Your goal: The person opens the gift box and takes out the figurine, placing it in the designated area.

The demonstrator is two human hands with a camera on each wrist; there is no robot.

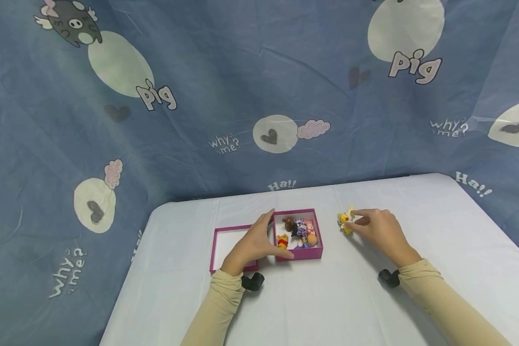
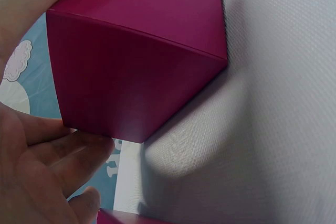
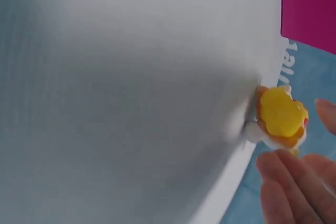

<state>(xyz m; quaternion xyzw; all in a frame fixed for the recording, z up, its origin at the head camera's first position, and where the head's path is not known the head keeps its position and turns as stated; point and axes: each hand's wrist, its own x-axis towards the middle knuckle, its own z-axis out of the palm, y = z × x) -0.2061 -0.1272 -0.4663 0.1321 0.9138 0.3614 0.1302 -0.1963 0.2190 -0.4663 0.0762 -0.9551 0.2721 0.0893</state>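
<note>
My left hand [image 1: 253,247] holds the magenta box [image 1: 300,254] by its left side, thumb along the front edge and fingers at the back corner. In the left wrist view the fingertips [image 2: 107,142] meet the edge of the box's magenta wall [image 2: 131,77]. Several small figurines lie inside, among them a yellow bear in red [image 1: 282,241] and a purple-and-black figure [image 1: 300,227]. To the box's right, a yellow toy figurine [image 1: 345,222] stands on the table. Around it is my right hand [image 1: 380,233], fingers close beside it; the right wrist view has the thumb [image 3: 328,115] apart from it.
A shallow magenta-rimmed lid [image 1: 213,250] with a white inside lies left of the box, partly under the left hand and forearm. The white table [image 1: 320,302] ends at a blue printed cloth [image 1: 225,96] behind.
</note>
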